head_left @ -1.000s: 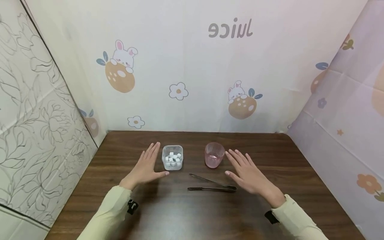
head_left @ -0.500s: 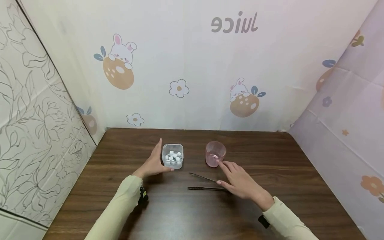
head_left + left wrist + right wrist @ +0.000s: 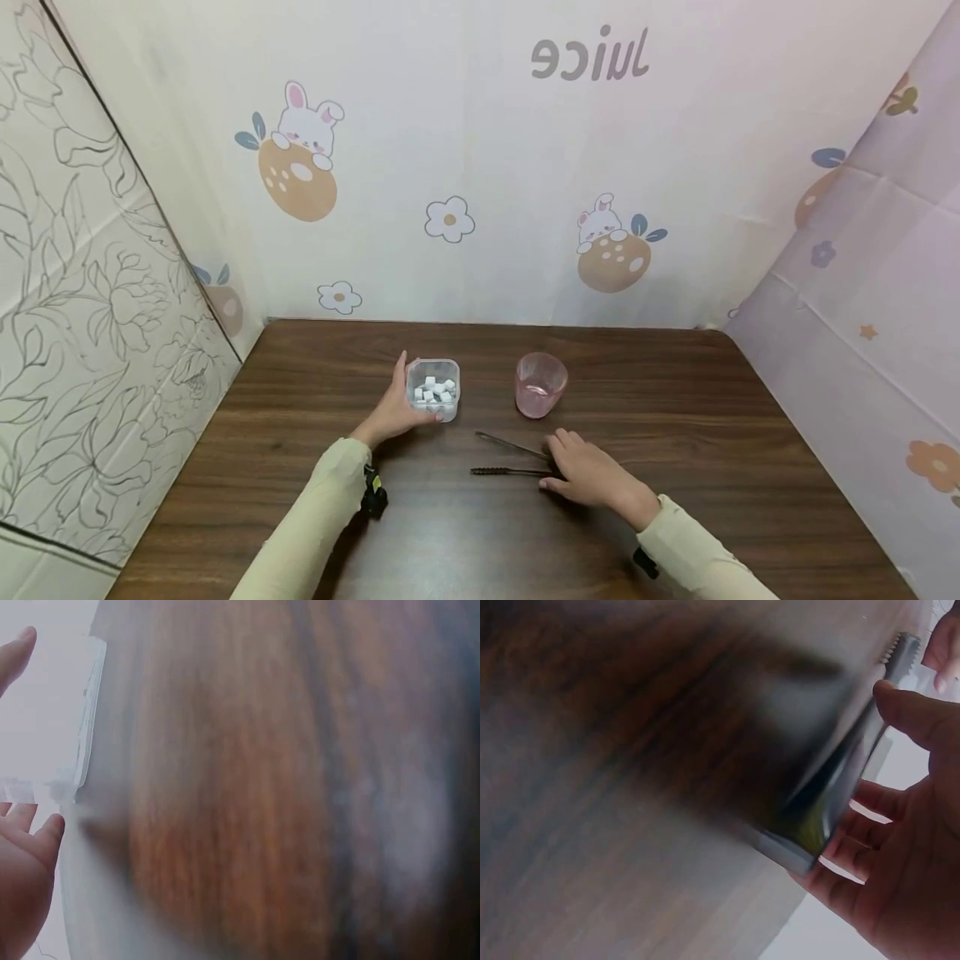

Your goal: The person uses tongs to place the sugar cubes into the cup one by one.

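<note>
A pale, rabbit-printed backdrop (image 3: 510, 150) stands behind a dark wood-grain table (image 3: 465, 542).

A small nook is seen; what building it is in cannot be told. A brown counter (image 3: 465, 542), bottom middle, is walled in by a bunny-print sheet (image 3: 510, 142) on top and a flower-covered panel (image 3: 90, 250) at left.

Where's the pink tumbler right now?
In the head view, the pink tumbler stands right of centre on the wooden table, beyond the tongs and right hand, with the clear container of white cubes to its left.
</note>
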`<state>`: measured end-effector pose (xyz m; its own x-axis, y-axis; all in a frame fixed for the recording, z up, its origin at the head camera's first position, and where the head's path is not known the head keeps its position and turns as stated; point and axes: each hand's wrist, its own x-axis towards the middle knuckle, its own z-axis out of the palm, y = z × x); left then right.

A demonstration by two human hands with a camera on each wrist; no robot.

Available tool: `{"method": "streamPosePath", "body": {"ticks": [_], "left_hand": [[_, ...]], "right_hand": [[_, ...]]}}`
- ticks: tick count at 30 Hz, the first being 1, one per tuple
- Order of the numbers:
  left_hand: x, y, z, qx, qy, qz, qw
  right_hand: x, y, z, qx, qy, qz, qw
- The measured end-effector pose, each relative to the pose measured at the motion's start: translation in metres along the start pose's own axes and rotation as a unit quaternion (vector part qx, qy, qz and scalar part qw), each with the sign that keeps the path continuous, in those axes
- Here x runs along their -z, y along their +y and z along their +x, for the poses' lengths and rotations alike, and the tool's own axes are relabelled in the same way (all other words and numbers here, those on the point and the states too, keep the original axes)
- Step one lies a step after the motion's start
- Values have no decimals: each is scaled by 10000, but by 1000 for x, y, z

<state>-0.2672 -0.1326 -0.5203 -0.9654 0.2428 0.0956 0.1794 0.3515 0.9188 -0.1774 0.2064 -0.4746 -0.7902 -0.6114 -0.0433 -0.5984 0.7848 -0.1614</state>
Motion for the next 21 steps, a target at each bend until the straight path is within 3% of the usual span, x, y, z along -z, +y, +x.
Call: {"method": "streamPosePath", "body": {"ticks": [3, 13, 21], "left_hand": [[-1, -1, 0, 172, 16, -20, 9998], [-3, -2, 2, 224, -59, -423, 9988], [-3, -2, 3, 389, -45, -415, 9984]], "right_hand": [[-3, -2, 0, -12, 82, -54, 10000], [-7, -5, 0, 224, 538, -251, 9980], [-12, -3, 1, 541, 842, -415, 9941]]}}
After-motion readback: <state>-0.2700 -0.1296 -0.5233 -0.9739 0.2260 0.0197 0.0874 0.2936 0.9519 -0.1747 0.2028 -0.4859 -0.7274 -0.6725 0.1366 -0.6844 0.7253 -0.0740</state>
